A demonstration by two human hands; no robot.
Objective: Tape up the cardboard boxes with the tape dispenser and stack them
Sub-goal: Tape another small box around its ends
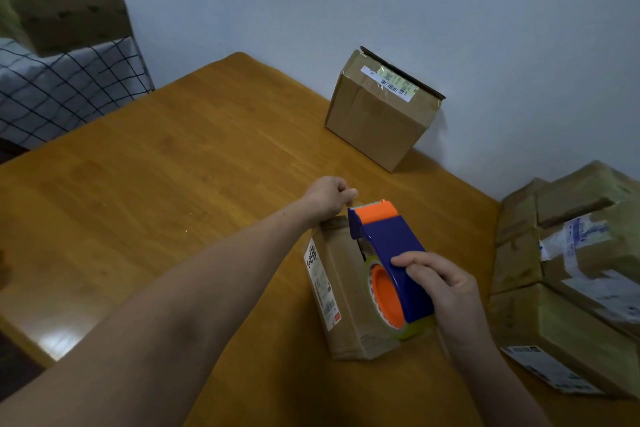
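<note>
Right hand grips blue-orange tape dispenser; left hand pinches tape.

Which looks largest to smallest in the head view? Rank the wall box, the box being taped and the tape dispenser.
Unranked: wall box and box being taped look alike in frame; the latter is nearer and partly covered.
Smallest: tape dispenser.

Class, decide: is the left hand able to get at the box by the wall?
Probably not yet: the left hand pinches the tape at the tape dispenser, though nothing blocks the way to the box.
</note>
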